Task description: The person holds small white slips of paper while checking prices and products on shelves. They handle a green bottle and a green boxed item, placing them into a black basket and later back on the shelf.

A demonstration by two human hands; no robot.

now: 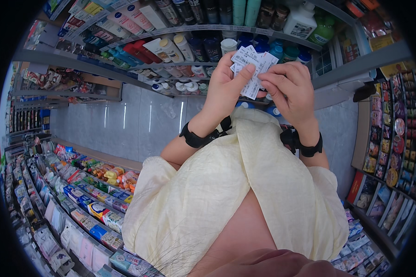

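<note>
My left hand (pixel 225 83) grips a fanned stack of white paper price labels (pixel 253 57) printed with text and barcodes, its thumb pressed across their front. From the other side, my right hand (pixel 291 90) meets the stack with thumb and forefinger pinched at a label's right edge; its other fingers are curled. Both hands are raised before a shelf of toiletries. Just beyond the labels stand shampoo and lotion bottles (pixel 182 47), some hidden by my hands. A black band (pixel 197 135) circles my left wrist, and another band (pixel 312 147) my right.
A metal shelf unit (pixel 190 27) with several tiers of bottles and tubes rises in front. Packaged goods fill the shelves at left (pixel 100 211) and the snack rack (pixel 384 131) at right. Grey floor tiles (pixel 135 121) run between the shelves.
</note>
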